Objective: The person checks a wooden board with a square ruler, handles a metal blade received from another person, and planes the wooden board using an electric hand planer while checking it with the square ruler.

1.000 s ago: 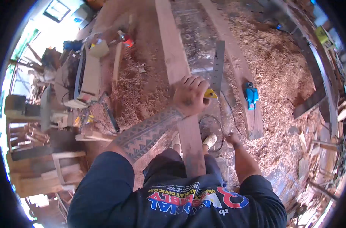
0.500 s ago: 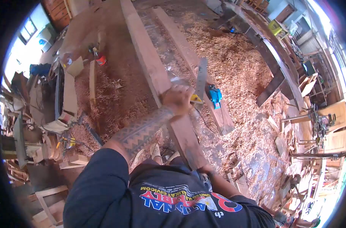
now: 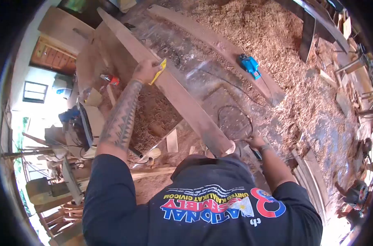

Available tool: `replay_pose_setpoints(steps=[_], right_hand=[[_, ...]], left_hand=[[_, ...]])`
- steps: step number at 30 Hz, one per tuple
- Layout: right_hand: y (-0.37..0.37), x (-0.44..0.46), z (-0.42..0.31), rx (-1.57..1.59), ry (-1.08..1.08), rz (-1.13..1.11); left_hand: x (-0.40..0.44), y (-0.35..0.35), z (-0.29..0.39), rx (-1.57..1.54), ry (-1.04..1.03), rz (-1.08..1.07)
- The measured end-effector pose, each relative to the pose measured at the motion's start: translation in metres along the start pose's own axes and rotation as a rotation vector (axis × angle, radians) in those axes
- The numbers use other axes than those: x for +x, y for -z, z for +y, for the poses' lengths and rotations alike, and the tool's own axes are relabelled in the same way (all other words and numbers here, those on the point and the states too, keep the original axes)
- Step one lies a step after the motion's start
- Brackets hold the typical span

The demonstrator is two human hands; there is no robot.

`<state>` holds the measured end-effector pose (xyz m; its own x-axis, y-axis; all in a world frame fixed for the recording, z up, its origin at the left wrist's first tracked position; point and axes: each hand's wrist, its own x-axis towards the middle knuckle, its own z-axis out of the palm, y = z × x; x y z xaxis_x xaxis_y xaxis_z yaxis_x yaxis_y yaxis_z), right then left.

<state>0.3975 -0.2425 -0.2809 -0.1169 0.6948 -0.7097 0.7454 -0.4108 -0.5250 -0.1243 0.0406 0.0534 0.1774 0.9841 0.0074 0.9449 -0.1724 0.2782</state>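
A long wooden beam (image 3: 182, 98) runs diagonally from the upper left to its near end at my waist. My left hand (image 3: 145, 71), on the tattooed arm, is closed around a yellow-handled square (image 3: 158, 72) at the beam's left edge; the square's metal blade does not show now. My right hand (image 3: 256, 141) is just right of the beam's near end, fingers curled. Whatever it may hold is too small to make out. A looped dark cord (image 3: 235, 107) lies beside that hand.
A blue power planer (image 3: 250, 65) rests on a second board (image 3: 219, 43) to the right. Wood shavings (image 3: 293, 94) cover much of the floor. A red object (image 3: 110, 79) lies at left, offcuts (image 3: 172, 140) are near my feet, and timber (image 3: 313, 176) leans at right.
My view has turned. My left hand, with the square, has moved left and farther up the beam. The square's blade stood visible before and is now out of sight. My right hand has come into view.
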Motion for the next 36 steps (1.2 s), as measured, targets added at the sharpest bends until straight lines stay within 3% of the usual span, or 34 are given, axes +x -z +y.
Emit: replay_pose_setpoints(steps=[1, 4, 5, 8, 11, 14, 15, 18, 19, 29, 31, 34, 36], right_hand=[[-0.005, 0.004, 0.023, 0.046, 0.014, 0.003], [-0.004, -0.011, 0.057, -0.351, 0.029, -0.084], [-0.002, -0.022, 0.075, -0.346, -0.11, -0.13], [-0.009, -0.015, 0.12, -0.193, -0.223, -0.173], [-0.013, -0.017, 0.136, -0.153, -0.257, -0.142], [-0.032, 0.0, 0.163, -0.256, -0.123, -0.152], [-0.026, -0.003, 0.15, -0.301, -0.045, -0.172], [-0.018, -0.006, 0.116, -0.223, -0.122, -0.207], [-0.013, -0.008, 0.105, -0.223, -0.061, -0.208], [-0.009, 0.007, 0.074, -0.017, -0.003, -0.069], [-0.003, 0.002, 0.076, 0.082, -0.091, -0.129], [-0.032, 0.018, 0.125, -0.104, 0.047, 0.02], [-0.025, 0.006, 0.129, -0.076, -0.035, -0.05]], left_hand=[[0.003, -0.002, -0.001, 0.046, 0.013, -0.01], [-0.003, 0.004, 0.013, 0.108, 0.042, -0.012], [-0.005, 0.005, 0.023, 0.124, 0.048, -0.02], [-0.003, 0.005, 0.028, 0.135, 0.064, -0.081], [-0.002, 0.003, 0.03, 0.222, 0.097, -0.127], [-0.004, 0.005, 0.038, 0.271, 0.071, -0.118], [-0.002, 0.004, 0.038, 0.286, 0.07, -0.133], [0.0, 0.003, 0.033, 0.334, 0.073, -0.145], [0.0, 0.002, 0.033, 0.35, 0.072, -0.131], [0.022, 0.01, 0.026, 0.411, 0.102, -0.267], [0.025, 0.008, 0.019, 0.424, 0.07, -0.273], [0.023, 0.008, 0.023, 0.443, 0.069, -0.287], [0.019, 0.012, 0.036, 0.453, 0.086, -0.281]])
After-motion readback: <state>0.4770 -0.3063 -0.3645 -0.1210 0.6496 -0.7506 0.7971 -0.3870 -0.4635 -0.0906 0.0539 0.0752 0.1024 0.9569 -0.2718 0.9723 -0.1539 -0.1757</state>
